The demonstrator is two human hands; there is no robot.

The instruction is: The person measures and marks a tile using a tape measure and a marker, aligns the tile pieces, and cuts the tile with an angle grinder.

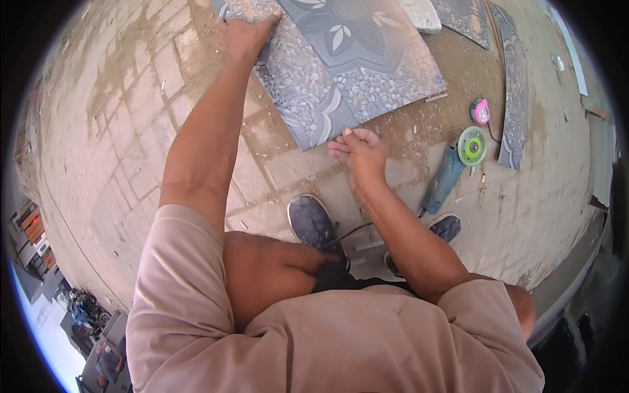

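Note:
A grey patterned floor tile [386,98] with pebble print and a flower motif lies on the ground ahead of me. My left hand [247,34] grips its far left edge, thumb over the top face; some of the fingers are hard to see. Close to the tile's near edge, my right hand [364,154] is closed, thumb against curled fingers. Whatever those fingers hold, if anything, is too small or hidden to make out. An angle grinder [443,177] with a green disc [473,147] rests on the ground to the right of my right hand.
A pink tape measure [480,111] lies beyond the grinder. A long cut tile strip [515,92] and another tile piece [466,19] lie at the right. The grinder's cable [354,230] runs near my shoes [310,219]. Paving bricks [167,69] extend to the left.

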